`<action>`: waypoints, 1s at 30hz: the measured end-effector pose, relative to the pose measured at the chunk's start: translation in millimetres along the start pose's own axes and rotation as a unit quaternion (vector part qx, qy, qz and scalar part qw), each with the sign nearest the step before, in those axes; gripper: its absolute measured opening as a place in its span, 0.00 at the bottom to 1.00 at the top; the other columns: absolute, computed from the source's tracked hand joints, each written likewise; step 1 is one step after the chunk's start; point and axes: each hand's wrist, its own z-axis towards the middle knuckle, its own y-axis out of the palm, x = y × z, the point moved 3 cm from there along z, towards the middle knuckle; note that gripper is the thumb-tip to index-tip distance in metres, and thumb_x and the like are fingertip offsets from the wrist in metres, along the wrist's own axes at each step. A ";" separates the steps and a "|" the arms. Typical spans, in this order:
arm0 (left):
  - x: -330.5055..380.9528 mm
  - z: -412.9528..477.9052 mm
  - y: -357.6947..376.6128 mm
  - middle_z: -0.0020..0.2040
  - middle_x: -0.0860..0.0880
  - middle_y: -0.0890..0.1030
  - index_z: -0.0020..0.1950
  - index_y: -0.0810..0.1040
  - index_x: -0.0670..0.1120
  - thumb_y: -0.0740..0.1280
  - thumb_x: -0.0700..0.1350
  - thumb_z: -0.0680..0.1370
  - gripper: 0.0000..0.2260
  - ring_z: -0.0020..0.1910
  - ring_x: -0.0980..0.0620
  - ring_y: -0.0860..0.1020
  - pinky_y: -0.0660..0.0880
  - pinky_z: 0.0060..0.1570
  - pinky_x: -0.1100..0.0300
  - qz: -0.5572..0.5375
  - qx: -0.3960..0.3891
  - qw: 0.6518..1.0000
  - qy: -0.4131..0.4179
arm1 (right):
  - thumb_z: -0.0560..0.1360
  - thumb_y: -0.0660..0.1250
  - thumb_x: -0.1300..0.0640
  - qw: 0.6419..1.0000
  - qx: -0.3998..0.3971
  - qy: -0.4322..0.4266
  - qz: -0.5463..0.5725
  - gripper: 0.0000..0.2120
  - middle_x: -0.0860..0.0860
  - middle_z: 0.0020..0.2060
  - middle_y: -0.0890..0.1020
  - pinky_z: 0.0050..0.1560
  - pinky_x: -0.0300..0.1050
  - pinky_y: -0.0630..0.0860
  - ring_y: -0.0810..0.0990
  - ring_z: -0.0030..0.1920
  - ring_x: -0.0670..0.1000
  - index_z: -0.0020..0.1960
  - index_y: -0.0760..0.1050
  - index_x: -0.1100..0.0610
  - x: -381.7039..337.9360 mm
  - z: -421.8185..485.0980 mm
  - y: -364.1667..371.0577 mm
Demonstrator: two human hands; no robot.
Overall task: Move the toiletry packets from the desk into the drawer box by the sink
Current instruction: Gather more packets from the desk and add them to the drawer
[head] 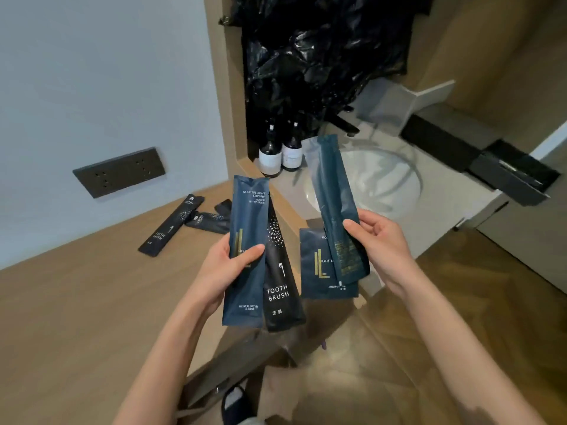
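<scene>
My left hand [228, 273] grips two long packets upright: a dark blue dental kit packet [248, 222] in front and a black toothbrush packet [280, 280] behind it. My right hand [379, 245] holds another long blue packet [333, 197] and a squarer blue shower cap packet [317, 268]. Both hands hover over the desk's right edge, near the sink [380, 182]. Three black packets stay on the wooden desk [76, 302]: a long toothbrush packet [170, 227], a shorter one [208, 222] and a small one [223, 207]. The black drawer box [512, 179] stands open at the far right of the counter.
Two dark pump bottles [280, 150] stand at the back left of the sink counter. A black plastic bag [319, 50] hangs above them. A black socket panel [119, 171] sits on the wall over the desk. Wooden floor and a slipper [234, 403] lie below.
</scene>
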 end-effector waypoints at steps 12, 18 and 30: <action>-49.4 -58.4 253.6 0.51 0.45 0.84 0.59 0.76 0.47 0.71 0.41 0.74 0.15 0.45 0.48 0.83 0.80 0.47 0.53 0.008 -0.083 0.996 -0.020 | 0.78 0.64 0.63 0.994 0.110 0.021 -0.012 0.14 0.49 0.49 0.86 0.44 0.39 0.80 0.85 0.48 0.46 0.63 0.74 0.54 36.0 -109.3 -241.2; -54.0 -55.6 340.0 0.53 0.43 0.83 0.60 0.75 0.46 0.71 0.41 0.74 0.16 0.49 0.43 0.82 0.79 0.53 0.48 0.040 -0.109 0.993 -0.021 | 0.78 0.65 0.59 0.985 0.168 0.020 -0.040 0.15 0.46 0.49 0.85 0.51 0.48 0.80 0.84 0.49 0.45 0.64 0.73 0.49 41.2 -123.9 -326.4; -26.8 56.4 488.7 0.49 0.48 0.84 0.59 0.76 0.50 0.72 0.43 0.73 0.15 0.46 0.49 0.83 0.79 0.45 0.55 0.051 -0.126 0.990 0.020 | 0.79 0.64 0.55 0.977 0.205 -0.004 -0.054 0.15 0.42 0.51 0.82 0.42 0.39 0.78 0.81 0.50 0.42 0.64 0.70 0.44 33.6 -19.0 -460.6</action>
